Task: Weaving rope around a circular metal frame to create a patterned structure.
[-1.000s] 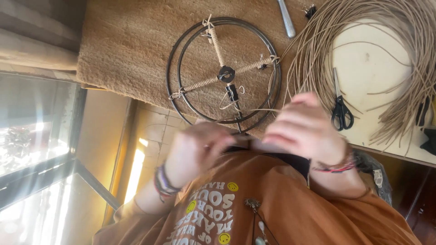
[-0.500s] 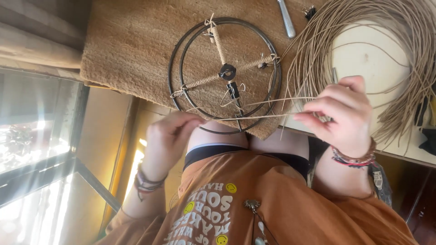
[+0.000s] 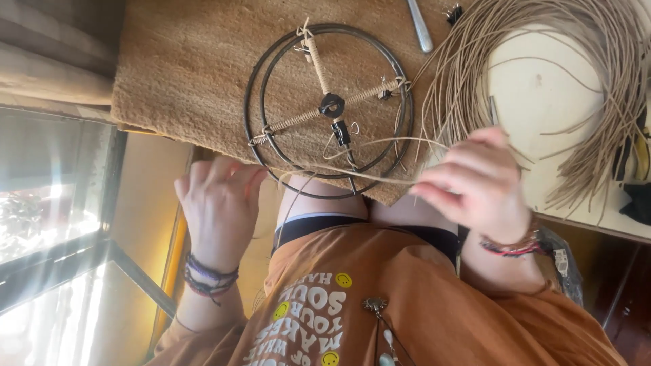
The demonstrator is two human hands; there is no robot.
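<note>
- The tabletop [image 3: 542, 88], pale and worn, lies beyond both hands and carries everything, so the materials sit within arm's reach of the seated person.
- A coarse brown mat [image 3: 190, 68] covers the stretch of tabletop beyond the left hand; judging by its rough weave, it keeps the metal frame from sliding.
- A big loose coil of tan cane strands [image 3: 597, 41] lies beyond the right hand and to its right (the ends splay toward the person, easy to draw from).
- The round wire frame [image 3: 329, 108], two dark rings joined by cane-wrapped spokes meeting at a black hub, rests flat on the mat between and beyond the two hands, hanging slightly over the near edge.
- The right hand [image 3: 478, 183] has its grip pinched on a single cane strand [image 3: 339, 173], which runs leftward across the near side of the frame, held taut and level.
- The left hand [image 3: 217, 203] sits just this side of the mat's edge, fingers loosely curled, grip released; it appears to hold nothing (the strand's far end comes near it).
- A metal handle [image 3: 420, 27] and a small black clip [image 3: 453, 12] lie at the far edge.
</note>
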